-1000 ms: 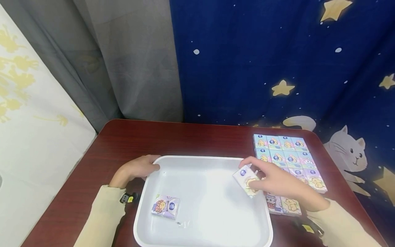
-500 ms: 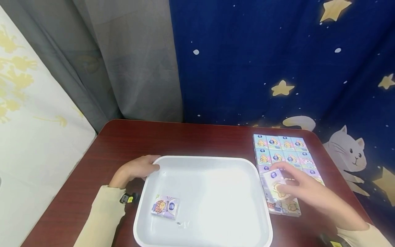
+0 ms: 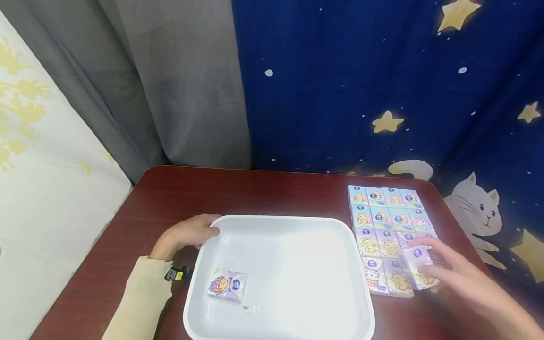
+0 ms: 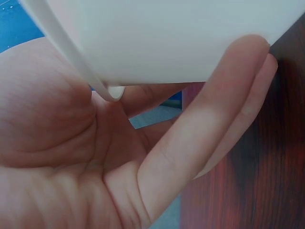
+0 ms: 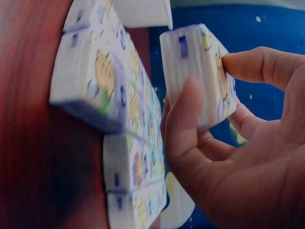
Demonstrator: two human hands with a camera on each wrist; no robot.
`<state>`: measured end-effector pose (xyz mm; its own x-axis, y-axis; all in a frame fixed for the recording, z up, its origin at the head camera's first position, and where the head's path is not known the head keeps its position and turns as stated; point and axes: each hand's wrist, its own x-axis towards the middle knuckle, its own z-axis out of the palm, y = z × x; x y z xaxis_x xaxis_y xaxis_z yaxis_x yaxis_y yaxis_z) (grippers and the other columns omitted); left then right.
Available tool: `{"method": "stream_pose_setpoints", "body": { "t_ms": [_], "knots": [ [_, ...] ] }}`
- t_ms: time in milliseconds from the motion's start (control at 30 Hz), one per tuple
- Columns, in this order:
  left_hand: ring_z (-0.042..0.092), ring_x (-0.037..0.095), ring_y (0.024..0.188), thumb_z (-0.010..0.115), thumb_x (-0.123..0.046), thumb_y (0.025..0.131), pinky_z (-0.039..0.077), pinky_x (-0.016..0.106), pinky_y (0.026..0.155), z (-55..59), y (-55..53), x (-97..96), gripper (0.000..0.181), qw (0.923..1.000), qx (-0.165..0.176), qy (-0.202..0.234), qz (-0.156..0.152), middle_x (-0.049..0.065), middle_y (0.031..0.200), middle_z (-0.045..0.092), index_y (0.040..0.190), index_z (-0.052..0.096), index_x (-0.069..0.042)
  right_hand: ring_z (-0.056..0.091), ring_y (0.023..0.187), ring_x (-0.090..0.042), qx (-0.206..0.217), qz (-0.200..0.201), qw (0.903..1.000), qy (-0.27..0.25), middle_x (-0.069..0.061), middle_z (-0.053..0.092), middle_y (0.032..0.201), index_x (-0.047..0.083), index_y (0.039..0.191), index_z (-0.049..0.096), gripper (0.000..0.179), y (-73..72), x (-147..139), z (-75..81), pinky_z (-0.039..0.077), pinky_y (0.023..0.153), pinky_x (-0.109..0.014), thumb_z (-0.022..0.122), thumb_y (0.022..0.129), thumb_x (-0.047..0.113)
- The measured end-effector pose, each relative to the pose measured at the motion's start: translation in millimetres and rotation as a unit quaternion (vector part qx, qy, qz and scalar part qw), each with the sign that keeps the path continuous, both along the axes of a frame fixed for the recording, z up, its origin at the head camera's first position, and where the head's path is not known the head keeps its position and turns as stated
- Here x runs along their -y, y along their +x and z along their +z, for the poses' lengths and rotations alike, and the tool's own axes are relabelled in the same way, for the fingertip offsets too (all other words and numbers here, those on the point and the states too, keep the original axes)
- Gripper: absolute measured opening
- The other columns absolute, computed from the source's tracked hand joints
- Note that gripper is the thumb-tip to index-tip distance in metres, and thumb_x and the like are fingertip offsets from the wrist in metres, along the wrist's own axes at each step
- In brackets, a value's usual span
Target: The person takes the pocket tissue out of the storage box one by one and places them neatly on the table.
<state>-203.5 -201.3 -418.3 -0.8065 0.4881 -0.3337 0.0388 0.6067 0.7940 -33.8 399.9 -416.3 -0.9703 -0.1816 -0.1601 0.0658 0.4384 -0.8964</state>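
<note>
At the far left corner of a white tray (image 3: 280,217), my left hand (image 3: 187,234) grips the rim, thumb over it; in the left wrist view its fingers (image 4: 186,138) press the outer wall from below. My right hand (image 3: 456,271) pinches a small pocket tissue pack (image 5: 190,71) between thumb and fingers. That pack is at the right end of the nearest row of a block of tissue packs (image 3: 382,217), tilted and raised above the table in the right wrist view. Inside the tray lies one purple tissue pack (image 3: 228,284), left of centre.
A clear plastic scrap (image 3: 253,309) lies in the tray near the single pack. The dark red table (image 3: 255,189) has its far edge along grey and blue curtains (image 3: 340,85). The block of packs stands right of the tray, close to its right rim.
My right hand has carried the tissue pack from above the tray's right side rightward, over the block, to the right end of its nearest row. The left hand stays on the tray.
</note>
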Motion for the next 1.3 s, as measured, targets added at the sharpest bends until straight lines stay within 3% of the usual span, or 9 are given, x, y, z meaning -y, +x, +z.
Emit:
{"method": "stream_pose_setpoints", "body": {
  "t_ms": [100, 200, 300, 433, 700, 1067, 1300],
  "knots": [
    [0.075, 0.026, 0.086, 0.063, -0.009, 0.106, 0.067, 0.044, 0.074, -1.7, -0.7, 0.0, 0.039, 1.0, 0.003, -0.002, 0.004, 0.01, 0.109, 0.076, 0.145, 0.063, -0.002, 0.07, 0.09, -0.016, 0.01, -0.018, 0.9997, -0.013, 0.014, 0.067, 0.117, 0.05, 0.137, 0.056, 0.059, 5.8, -11, -7.0, 0.056, 0.069, -0.032, 0.056, 0.11, -0.002],
    [0.075, 0.026, 0.086, 0.063, -0.009, 0.106, 0.067, 0.044, 0.074, -1.9, -1.3, 0.9, 0.039, 1.0, 0.004, 0.002, 0.002, 0.01, 0.109, 0.076, 0.145, 0.063, -0.002, 0.069, 0.096, -0.014, 0.05, -0.06, 0.9969, -0.007, 0.01, 0.065, 0.123, 0.047, 0.139, 0.054, 0.052, 10.0, -19, -11.0, 0.057, 0.076, -0.03, 0.058, 0.111, 0.003],
    [0.075, 0.027, 0.086, 0.063, -0.009, 0.106, 0.067, 0.045, 0.073, -1.5, -1.3, 1.5, 0.04, 1.0, 0.004, 0.008, 0.002, 0.01, 0.109, 0.076, 0.145, 0.062, -0.001, 0.066, 0.102, -0.013, 0.09, -0.091, 0.9915, 0.018, -0.008, 0.061, 0.137, 0.021, 0.156, 0.044, 0.048, 11.4, -25, -11.1, 0.056, 0.08, -0.03, 0.06, 0.112, 0.012],
    [0.075, 0.026, 0.086, 0.062, -0.009, 0.106, 0.067, 0.045, 0.072, -0.8, -1.1, 1.6, 0.04, 0.9999, 0.003, 0.011, 0.001, 0.01, 0.109, 0.076, 0.145, 0.062, 0.0, 0.064, 0.101, -0.012, 0.103, -0.105, 0.9874, 0.06, -0.02, 0.056, 0.141, -0.007, 0.158, 0.026, 0.061, 13.6, -31, -14.0, 0.057, 0.079, -0.031, 0.06, 0.111, 0.013],
    [0.075, 0.026, 0.085, 0.063, -0.01, 0.106, 0.067, 0.044, 0.072, -1.6, -1.4, 1.1, 0.039, 0.9999, 0.003, 0.01, -0.001, 0.01, 0.107, 0.076, 0.144, 0.063, -0.001, 0.064, 0.087, -0.016, 0.09, -0.133, 0.978, 0.134, -0.023, 0.064, 0.123, -0.012, 0.153, 0.033, 0.058, 16.1, -28, -25.1, 0.058, 0.068, -0.034, 0.062, 0.105, 0.002],
    [0.076, 0.027, 0.085, 0.061, -0.01, 0.106, 0.067, 0.045, 0.071, -3.2, -1.7, 1.8, 0.041, 0.9999, 0.004, 0.012, 0.002, 0.01, 0.108, 0.076, 0.145, 0.061, 0.0, 0.063, 0.08, -0.017, 0.064, -0.11, 0.9718, 0.199, -0.024, 0.066, 0.111, -0.018, 0.151, 0.032, 0.061, 16.4, -23, -30.6, 0.057, 0.062, -0.034, 0.064, 0.104, 0.002],
    [0.076, 0.027, 0.084, 0.062, -0.01, 0.106, 0.067, 0.044, 0.072, -3.9, -3.1, -0.3, 0.039, 1.0, 0.007, 0.005, 0.005, 0.011, 0.107, 0.076, 0.144, 0.063, -0.001, 0.064, 0.089, -0.024, 0.05, -0.107, 0.9647, 0.235, -0.029, 0.065, 0.115, -0.015, 0.148, 0.034, 0.064, 13.5, -29, -34.3, 0.056, 0.063, -0.032, 0.071, 0.102, 0.008]
  ]
}}
